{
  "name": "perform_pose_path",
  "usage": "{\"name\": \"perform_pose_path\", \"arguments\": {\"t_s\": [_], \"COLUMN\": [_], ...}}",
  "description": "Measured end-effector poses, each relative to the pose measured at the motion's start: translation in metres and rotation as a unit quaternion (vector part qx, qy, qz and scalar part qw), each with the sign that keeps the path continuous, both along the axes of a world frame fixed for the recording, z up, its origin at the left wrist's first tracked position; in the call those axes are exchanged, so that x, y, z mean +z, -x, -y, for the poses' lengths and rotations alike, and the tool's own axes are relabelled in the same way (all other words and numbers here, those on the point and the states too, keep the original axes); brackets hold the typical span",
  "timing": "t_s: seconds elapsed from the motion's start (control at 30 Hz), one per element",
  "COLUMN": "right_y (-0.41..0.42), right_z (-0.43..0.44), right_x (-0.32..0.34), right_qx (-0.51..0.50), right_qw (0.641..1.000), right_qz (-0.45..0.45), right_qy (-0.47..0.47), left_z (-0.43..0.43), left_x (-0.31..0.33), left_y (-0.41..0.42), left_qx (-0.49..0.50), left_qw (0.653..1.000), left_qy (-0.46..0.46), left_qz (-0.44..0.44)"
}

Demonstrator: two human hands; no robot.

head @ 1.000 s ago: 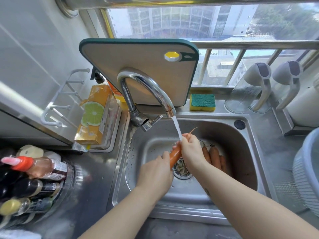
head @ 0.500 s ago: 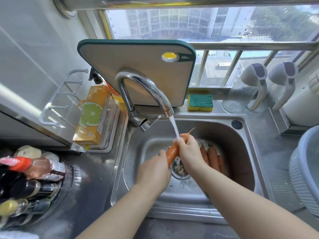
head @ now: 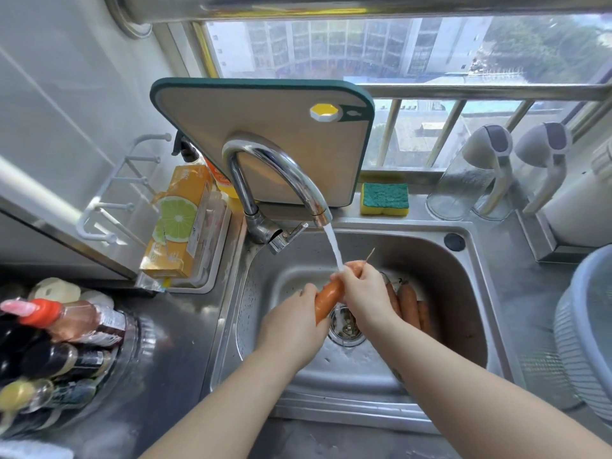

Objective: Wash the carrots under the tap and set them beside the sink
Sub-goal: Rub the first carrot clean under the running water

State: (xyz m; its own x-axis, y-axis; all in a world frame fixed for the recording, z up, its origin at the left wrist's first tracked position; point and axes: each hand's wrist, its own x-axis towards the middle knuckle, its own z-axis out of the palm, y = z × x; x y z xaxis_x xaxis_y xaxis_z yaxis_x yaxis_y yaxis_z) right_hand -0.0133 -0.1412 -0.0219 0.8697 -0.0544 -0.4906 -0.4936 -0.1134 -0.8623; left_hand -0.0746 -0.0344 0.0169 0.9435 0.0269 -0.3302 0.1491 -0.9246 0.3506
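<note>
Little has moved since a second ago: both hands keep the carrot (head: 328,298) in the stream (head: 332,250) from the tap (head: 281,167), above the drain (head: 346,329) of the sink (head: 430,260). At its thick lower end the left hand (head: 291,323) grips it; the right hand (head: 364,293) wraps the thin upper end, whose root tip pokes out beyond the fingers. Between the grips the carrot shows smooth, wet and orange, tilted up to the right. On the sink floor, behind the right hand, lie further carrots (head: 409,303).

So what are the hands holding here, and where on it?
One carrot: the left hand grips its lower end, the right hand its thin tip.
</note>
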Motion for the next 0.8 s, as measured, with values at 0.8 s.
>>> {"name": "perform_pose_path", "arguments": {"t_s": [0.8], "right_y": [-0.005], "right_z": [0.028], "right_x": [0.032], "right_qx": [0.07], "right_qw": [0.972], "right_qz": [-0.027], "right_qy": [-0.223], "left_z": [-0.002], "left_x": [-0.015], "left_y": [-0.001], "left_qx": [0.004], "left_qw": [0.997], "left_qy": [0.065], "left_qz": [0.038]}}
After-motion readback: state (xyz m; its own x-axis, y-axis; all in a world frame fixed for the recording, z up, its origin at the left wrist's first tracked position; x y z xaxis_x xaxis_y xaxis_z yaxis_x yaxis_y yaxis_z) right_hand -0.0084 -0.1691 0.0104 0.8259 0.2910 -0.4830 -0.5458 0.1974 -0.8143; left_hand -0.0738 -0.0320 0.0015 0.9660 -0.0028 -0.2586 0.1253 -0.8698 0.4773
